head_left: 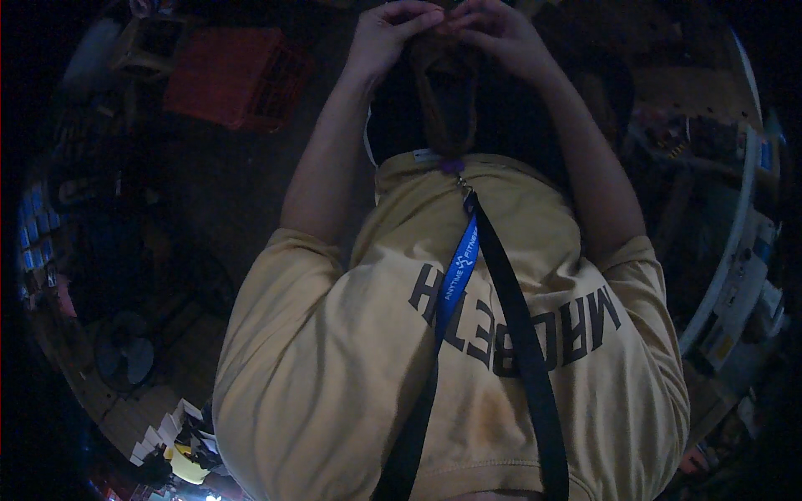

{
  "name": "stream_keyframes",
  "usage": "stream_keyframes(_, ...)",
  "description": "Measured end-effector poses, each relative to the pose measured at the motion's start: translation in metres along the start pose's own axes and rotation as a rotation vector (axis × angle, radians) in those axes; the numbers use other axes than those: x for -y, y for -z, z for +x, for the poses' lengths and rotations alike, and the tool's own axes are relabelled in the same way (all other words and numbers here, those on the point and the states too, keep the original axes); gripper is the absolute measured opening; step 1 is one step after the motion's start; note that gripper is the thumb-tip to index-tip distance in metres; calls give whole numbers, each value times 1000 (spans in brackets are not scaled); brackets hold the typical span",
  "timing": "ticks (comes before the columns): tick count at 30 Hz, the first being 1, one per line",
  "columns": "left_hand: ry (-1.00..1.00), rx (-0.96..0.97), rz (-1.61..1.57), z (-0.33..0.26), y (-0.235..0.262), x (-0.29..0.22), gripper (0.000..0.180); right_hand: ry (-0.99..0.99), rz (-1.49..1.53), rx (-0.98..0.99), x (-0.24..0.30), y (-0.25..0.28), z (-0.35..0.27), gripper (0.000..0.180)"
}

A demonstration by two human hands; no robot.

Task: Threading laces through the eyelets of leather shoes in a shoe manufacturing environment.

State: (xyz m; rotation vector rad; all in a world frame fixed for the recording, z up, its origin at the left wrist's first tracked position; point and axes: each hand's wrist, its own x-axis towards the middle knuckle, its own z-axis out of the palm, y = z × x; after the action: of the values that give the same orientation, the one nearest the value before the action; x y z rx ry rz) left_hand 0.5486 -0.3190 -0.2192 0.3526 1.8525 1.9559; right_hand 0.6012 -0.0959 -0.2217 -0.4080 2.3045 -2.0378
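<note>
A brown, shoe-like piece with a long oval opening (433, 104) rests over my dark-clad lap. Its far end lies between my two hands at the top edge of the view. My left hand (396, 32) has thumb and fingers pressed together at that end. From the other side, my right hand (503, 35) pinches the same end, its fingertips nearly meeting the left ones. Dim light and the frame's edge hide the exact grip. A lanyard (520, 334) with black and blue straps hangs down my tan shirt, its metal clip near the brown piece's near end.
On the floor to the left stands a red plastic crate (219, 75), beside a wooden stool (149, 43). Further toward the lower left are a fan (125, 349) and several white boxes (164, 432). A light-coloured table or shelf edge (725, 267) curves along the right, with clutter around it.
</note>
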Motion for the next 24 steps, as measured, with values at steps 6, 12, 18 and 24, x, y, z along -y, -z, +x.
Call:
stream_keyframes(6,-103,3,81,5,2,8,25,-32,-54,-60,1,0,-2,27)
stream_keyframes(12,-86,25,2,10,3,13,27,16,-235,-114,16,-5,-1,24)
stream_keyframes(18,-45,21,129,-1,-4,-4,27,16,-141,-104,17,-9,-4,23)
stream_keyframes(24,-165,9,95,-9,-14,2,29,-113,-265,-183,23,-14,-9,24)
